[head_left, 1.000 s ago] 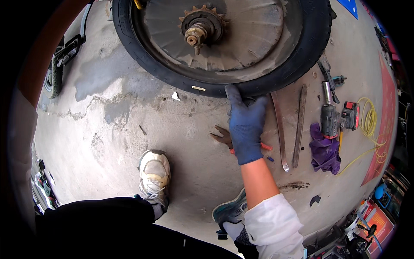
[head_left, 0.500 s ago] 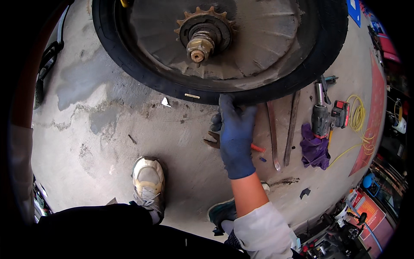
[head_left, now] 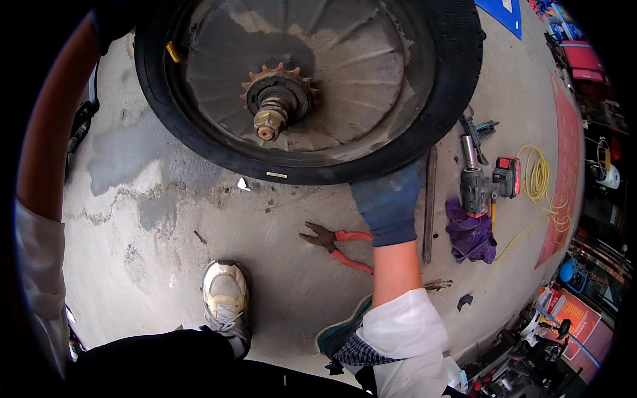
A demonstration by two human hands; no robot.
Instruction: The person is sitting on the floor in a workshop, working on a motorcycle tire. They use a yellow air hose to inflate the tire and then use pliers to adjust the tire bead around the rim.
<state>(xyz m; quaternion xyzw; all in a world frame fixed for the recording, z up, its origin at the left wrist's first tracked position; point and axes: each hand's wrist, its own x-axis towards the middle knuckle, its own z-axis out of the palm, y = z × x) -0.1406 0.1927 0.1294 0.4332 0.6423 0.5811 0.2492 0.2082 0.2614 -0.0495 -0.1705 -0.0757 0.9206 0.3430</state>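
Nearest is a light shoe (head_left: pixel 225 292), below and left of the right hand; a second, darker shoe (head_left: pixel 335 331) is mostly behind the right sleeve (head_left: pixel 408 328). Red-handled pliers (head_left: pixel 323 237) lie on the floor by the right wrist, to its left. Right hand (head_left: pixel 388 202), blue glove, back showing; fingers vanish under the tyre's (head_left: pixel 318 174) near edge, can't tell if spread or curled. Wheel (head_left: pixel 352 73) is straight ahead of it, tilted, hub face toward the wearer, between the two hands. Left hand (head_left: pixel 116 23), dark, beside the tyre's upper left; too dark and cut off, so grip and contact unclear. Holding it well: keep right palm well under the tyre, share load with the left, keep forearms off the toothed sprocket (head_left: pixel 295 93) and protruding axle (head_left: pixel 269 123); fingers underneath could get pinched. More room left of the right hand than right: a flat metal bar (head_left: pixel 430 212) lies just beside it, then purple cloth (head_left: pixel 470 232), power tool (head_left: pixel 474 189), yellow cord (head_left: pixel 537 176). Pliers are the likely snag on the left. Farther, upper right of the right hand, a blue sheet (head_left: pixel 497 14).
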